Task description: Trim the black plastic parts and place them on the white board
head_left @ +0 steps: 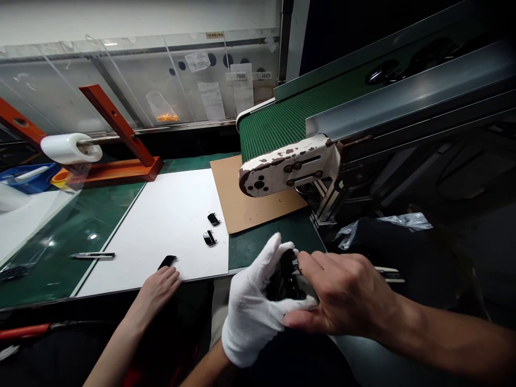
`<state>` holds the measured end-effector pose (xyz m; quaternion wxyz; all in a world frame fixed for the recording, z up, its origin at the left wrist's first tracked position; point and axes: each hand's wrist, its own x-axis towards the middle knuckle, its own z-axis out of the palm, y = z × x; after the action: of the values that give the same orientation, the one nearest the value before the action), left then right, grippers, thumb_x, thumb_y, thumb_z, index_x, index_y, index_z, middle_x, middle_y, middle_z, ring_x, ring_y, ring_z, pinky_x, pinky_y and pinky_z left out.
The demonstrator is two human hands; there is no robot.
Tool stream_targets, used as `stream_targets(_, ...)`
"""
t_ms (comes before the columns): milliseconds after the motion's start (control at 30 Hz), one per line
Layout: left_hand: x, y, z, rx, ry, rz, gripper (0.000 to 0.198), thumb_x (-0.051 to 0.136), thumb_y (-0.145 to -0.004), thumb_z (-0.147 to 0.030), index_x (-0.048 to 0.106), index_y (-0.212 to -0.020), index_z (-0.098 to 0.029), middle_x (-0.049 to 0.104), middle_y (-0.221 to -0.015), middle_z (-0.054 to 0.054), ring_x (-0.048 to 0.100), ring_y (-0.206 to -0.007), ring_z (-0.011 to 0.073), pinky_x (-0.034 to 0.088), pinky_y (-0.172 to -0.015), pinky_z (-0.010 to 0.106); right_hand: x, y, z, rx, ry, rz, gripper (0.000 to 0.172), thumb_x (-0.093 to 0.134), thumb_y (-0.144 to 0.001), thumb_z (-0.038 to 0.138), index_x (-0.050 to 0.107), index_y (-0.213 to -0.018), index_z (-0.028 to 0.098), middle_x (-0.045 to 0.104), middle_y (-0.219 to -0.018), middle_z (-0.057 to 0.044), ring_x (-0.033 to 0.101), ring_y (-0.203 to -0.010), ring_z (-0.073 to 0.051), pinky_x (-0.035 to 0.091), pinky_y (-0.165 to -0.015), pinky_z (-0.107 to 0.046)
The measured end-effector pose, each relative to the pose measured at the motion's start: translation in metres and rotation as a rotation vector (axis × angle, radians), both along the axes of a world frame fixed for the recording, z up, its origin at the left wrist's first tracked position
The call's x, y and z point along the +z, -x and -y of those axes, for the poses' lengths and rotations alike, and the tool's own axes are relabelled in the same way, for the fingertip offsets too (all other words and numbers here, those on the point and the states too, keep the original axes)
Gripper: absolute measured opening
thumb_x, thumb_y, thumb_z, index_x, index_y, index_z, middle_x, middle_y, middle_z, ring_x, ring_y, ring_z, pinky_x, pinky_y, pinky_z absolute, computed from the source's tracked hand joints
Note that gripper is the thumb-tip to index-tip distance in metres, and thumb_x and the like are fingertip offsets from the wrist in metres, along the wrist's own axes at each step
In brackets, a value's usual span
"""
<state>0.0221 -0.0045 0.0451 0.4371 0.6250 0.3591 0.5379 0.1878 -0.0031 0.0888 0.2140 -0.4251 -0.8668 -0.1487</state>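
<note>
My left hand (256, 303), in a white glove, is closed around a glossy black plastic part (288, 274) in front of my lap. From the right, my bare right hand (334, 293) grips the same part, its fingertips at the upper edge and its thumb low against the gloved fingers. Much of the part is hidden between the hands. On the white sheet (181, 215) lie two small black glossy pieces (209, 237). A co-worker's hand (163, 280) touches another black piece (167, 261) at the sheet's front edge.
A green conveyor belt (274, 126) slopes down from the upper right, bearing dark shiny parts (382, 72). Under its end lies brown cardboard (253, 207). A utility knife (92, 256) lies at left; behind it stands an orange stand (116, 126) with a film roll (70, 148).
</note>
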Motion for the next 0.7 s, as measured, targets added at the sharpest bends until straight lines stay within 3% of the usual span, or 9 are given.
stream_targets(200, 0.0004, 0.0007, -0.0008, -0.024, 0.018, -0.018, 0.086, 0.088, -0.063, -0.026, 0.047, -0.139, -0.031, 0.067, -0.125, 0.000, 0.066, -0.109, 0.0202, 0.054, -0.099, 0.024, -0.0018, -0.0024, 0.0011, -0.018, -0.024, 0.036, 0.077, 0.008, -0.091, 0.070, 0.058, -0.064, 0.017, 0.050, -0.049, -0.002, 0.052, -0.041, -0.018, 0.022, -0.043, -0.033)
stream_targets(533, 0.0002, -0.0025, -0.0010, -0.040, 0.088, 0.019, 0.082, 0.086, -0.066, -0.019, 0.048, -0.138, -0.029, 0.066, -0.126, 0.003, 0.065, -0.112, 0.0220, 0.053, -0.100, 0.027, -0.0003, -0.0036, 0.0016, 0.011, -0.021, 0.041, 0.072, 0.012, -0.095, 0.063, 0.058, -0.064, 0.017, 0.052, -0.048, -0.002, 0.051, -0.040, -0.017, 0.022, -0.041, -0.032)
stream_targets(700, 0.0010, -0.0059, -0.0033, -0.083, 0.042, 0.074, 0.083, 0.083, -0.071, -0.027, 0.040, -0.142, -0.037, 0.062, -0.131, 0.000, 0.062, -0.116, 0.0209, 0.052, -0.102, 0.030, 0.0006, -0.0040, -0.0009, 0.095, 0.094, -0.198, 0.065, 0.022, -0.094, 0.067, 0.053, -0.065, 0.018, 0.050, -0.049, 0.000, 0.047, -0.041, -0.014, 0.026, -0.042, -0.030)
